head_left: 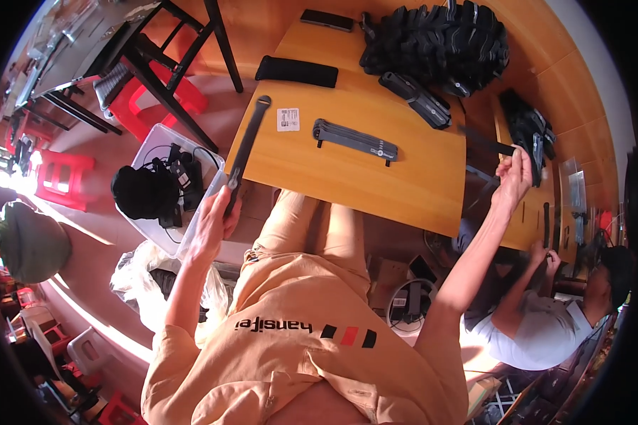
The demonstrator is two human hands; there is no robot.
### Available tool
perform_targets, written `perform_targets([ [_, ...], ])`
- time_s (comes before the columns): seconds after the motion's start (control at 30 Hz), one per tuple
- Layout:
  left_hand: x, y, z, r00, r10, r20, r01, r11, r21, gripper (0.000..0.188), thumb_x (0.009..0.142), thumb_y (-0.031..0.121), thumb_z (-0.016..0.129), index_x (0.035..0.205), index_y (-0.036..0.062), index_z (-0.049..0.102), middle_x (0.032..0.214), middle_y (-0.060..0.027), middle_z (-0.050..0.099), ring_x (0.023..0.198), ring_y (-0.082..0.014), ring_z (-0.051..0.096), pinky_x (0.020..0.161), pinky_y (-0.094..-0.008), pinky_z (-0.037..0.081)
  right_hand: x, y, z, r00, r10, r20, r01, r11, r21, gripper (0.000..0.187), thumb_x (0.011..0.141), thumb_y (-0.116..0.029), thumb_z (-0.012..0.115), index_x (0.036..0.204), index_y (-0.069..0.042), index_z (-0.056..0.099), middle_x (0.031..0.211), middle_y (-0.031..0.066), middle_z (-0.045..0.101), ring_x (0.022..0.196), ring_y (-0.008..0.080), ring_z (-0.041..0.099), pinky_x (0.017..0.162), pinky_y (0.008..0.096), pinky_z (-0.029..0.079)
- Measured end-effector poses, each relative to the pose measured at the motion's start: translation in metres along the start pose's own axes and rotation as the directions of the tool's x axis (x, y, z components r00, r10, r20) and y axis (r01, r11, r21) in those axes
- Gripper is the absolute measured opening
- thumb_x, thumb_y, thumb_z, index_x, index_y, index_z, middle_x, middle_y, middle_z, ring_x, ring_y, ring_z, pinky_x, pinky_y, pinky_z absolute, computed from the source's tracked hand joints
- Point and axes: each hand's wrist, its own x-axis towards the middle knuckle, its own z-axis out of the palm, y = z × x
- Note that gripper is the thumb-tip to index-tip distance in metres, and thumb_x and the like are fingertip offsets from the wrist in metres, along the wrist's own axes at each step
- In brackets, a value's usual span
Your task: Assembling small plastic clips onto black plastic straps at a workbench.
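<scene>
My left hand (216, 219) is closed around the lower end of a dark hook-and-loop strap (247, 138), which rises along the table's left edge and has a rounded loop at its far end. Out past the right edge of the table, my raised right hand (515, 180) pinches another dark strap (490, 143), partly smeared by motion. Between the hands, a flat stack of grey straps (354, 142) lies on the yellow-orange table (397, 195), with small black tabs poking out beneath. A white label sheet (288, 120) lies to the left of that stack.
A large heap of bundled black straps (436, 46) fills the far right, with a smaller bundle (415, 100) before it. A black pouch (296, 72) lies far left. Beside the table stands a white bin (161, 138) of black items. A co-worker (539, 329) sits at right.
</scene>
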Motion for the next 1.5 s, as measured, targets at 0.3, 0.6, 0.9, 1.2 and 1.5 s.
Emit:
perform_targets([
  [0.3,0.080,-0.064,0.020,0.994,-0.049,-0.099,0.049,0.999,-0.001,0.048,0.094,0.041,0.038,0.072,0.0018,0.054,0.046,-0.0002,0.041,0.035,-0.0087,0.036,0.033,-0.0211,0.030,-0.055,-0.053,0.025,0.928,0.060,0.368,-0.100,0.991,0.090,0.016,0.089,-0.011,0.054,0.093,0.002,0.061,0.070,0.0073,0.061,0.059,0.0133,0.061,0.058,0.0244,0.053],
  [0.6,0.081,-0.055,0.008,0.907,0.004,-0.421,0.351,0.546,0.761,0.077,0.086,0.064,0.030,0.059,-0.0007,0.062,0.048,-0.0151,0.057,0.056,-0.0291,0.063,0.065,-0.0397,0.050,-0.085,-0.060,0.018,0.829,0.111,0.548,-0.070,0.993,-0.096,0.008,0.083,-0.001,0.059,0.090,0.003,0.061,0.077,0.0076,0.062,0.063,0.0126,0.062,0.060,0.0228,0.052],
  [0.9,0.046,0.024,0.126,0.752,0.359,0.553,-0.505,0.853,0.131,0.067,0.071,0.045,0.073,0.115,-0.0016,0.054,0.088,-0.0063,0.063,0.089,-0.0196,0.059,0.079,-0.0343,0.047,-0.126,-0.060,0.078,0.462,-0.008,0.887,0.062,0.998,-0.024,0.012,0.078,0.008,0.060,0.088,0.002,0.064,0.076,0.0073,0.062,0.069,0.0125,0.062,0.062,0.0225,0.050],
  [1.2,0.081,-0.002,0.080,0.781,-0.123,0.612,-0.013,0.977,0.213,0.034,0.084,0.026,0.065,0.100,-0.0025,0.057,0.072,-0.0003,0.056,0.061,-0.0063,0.052,0.055,-0.0209,0.046,-0.119,0.006,0.048,0.619,0.368,0.694,-0.312,0.926,-0.212,0.014,0.084,0.001,0.059,0.098,0.004,0.060,0.079,0.0076,0.064,0.070,0.0138,0.065,0.063,0.0218,0.053],
  [1.5,0.138,-0.021,0.073,0.965,0.052,0.259,-0.112,0.968,0.225,0.014,0.082,0.009,0.062,0.086,-0.0038,0.060,0.068,-0.0070,0.063,0.056,-0.0094,0.058,0.052,-0.0213,0.050,-0.129,0.085,0.057,0.686,0.518,0.511,-0.451,0.854,-0.260,0.012,0.080,-0.006,0.065,0.089,-0.001,0.061,0.076,0.0050,0.063,0.061,0.0118,0.063,0.051,0.0191,0.048],
])
